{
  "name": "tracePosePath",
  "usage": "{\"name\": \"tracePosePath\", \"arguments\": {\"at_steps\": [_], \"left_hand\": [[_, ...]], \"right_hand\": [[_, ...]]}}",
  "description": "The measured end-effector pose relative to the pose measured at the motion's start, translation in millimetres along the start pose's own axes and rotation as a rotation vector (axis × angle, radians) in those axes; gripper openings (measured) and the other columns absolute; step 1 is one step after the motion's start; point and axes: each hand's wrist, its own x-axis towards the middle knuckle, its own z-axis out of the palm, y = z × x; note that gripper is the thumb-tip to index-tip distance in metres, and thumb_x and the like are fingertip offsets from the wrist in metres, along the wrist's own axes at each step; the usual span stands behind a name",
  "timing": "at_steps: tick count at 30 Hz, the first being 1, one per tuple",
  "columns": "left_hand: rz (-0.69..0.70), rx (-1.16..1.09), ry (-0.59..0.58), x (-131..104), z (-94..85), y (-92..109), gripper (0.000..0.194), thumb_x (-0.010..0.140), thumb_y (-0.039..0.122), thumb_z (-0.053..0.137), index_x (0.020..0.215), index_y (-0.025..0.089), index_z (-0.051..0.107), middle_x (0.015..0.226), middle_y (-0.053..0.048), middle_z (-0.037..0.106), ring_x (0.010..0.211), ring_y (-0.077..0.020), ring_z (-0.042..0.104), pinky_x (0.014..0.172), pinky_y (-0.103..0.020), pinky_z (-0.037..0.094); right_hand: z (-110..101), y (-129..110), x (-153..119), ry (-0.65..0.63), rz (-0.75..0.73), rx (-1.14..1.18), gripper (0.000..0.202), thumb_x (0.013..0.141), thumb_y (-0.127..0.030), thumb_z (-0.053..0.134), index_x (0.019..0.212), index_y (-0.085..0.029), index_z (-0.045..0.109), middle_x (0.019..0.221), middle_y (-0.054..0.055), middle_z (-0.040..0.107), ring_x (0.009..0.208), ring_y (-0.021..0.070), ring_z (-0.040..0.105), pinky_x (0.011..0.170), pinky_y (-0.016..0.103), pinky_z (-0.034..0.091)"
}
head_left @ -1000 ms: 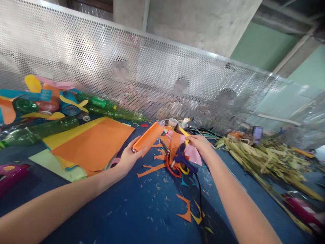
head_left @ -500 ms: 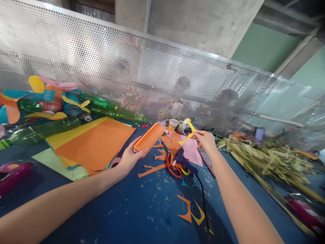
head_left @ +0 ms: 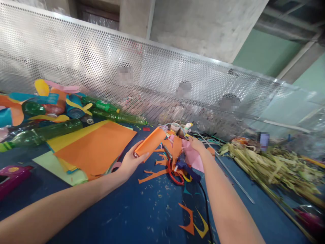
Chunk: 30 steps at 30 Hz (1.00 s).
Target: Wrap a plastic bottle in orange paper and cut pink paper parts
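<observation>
My left hand (head_left: 132,161) is wrapped round a bottle covered in orange paper (head_left: 151,140), its clear end pointing up and to the right. My right hand (head_left: 196,145) reaches over the pink paper (head_left: 194,157) in the pile; whether its fingers grip anything is hard to make out. Below it lie a dark blue glue gun (head_left: 186,167) with a black cord and red-handled scissors (head_left: 175,174), among orange paper scraps (head_left: 154,174). To the left of my left hand is a stack of sheets with an orange sheet (head_left: 99,145) on top.
Green plastic bottles (head_left: 50,132) and paper-covered bottles fill the back left. A magenta tool (head_left: 14,178) lies at the left edge. Dried husks (head_left: 274,166) and a thin grey rod (head_left: 236,179) are at the right. Behind stands a perforated metal screen (head_left: 157,78), with people beyond it.
The yellow strip is no longer in my right hand, which has moved slightly left and down onto the pile. The grey rod now shows beside my right arm. My left hand still holds the bottle.
</observation>
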Motion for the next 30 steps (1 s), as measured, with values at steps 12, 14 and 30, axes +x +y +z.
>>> {"name": "tracePosePath", "arguments": {"at_steps": [12,14,30], "left_hand": [[-0.044,-0.011,0.002,-1.9,4.5,7.0,0.065,0.068,0.036,0.071,0.127,0.019,0.048,0.103,-0.006,0.066,0.067,-0.0114,0.061,0.058,-0.02,0.05],[-0.037,-0.011,0.006,-2.5,4.8,6.8,0.065,0.068,0.036,0.071,0.127,0.02,0.048,0.103,-0.005,0.065,0.066,-0.0104,0.06,0.058,-0.02,0.049],[-0.003,-0.008,-0.005,-1.3,2.8,1.5,0.065,0.07,0.036,0.07,0.128,0.02,0.047,0.109,-0.007,0.065,0.077,-0.0148,0.063,0.061,-0.021,0.051]], "right_hand": [[-18.6,-12.8,-20.4,-0.263,-0.05,0.136,0.037,0.073,-0.046,0.059,0.058,-0.014,0.071,0.053,0.004,0.062,0.052,0.016,0.055,0.05,0.024,0.036],[-14.4,-17.4,-24.9,-0.259,-0.088,0.2,0.022,0.068,-0.035,0.064,0.06,-0.016,0.071,0.054,0.001,0.062,0.053,0.014,0.053,0.05,0.022,0.036],[-39.3,-19.7,-10.4,0.087,-0.036,0.614,0.033,0.089,-0.025,0.036,0.108,-0.009,0.057,0.103,0.016,0.067,0.085,0.0176,0.066,0.072,0.027,0.053]]}}
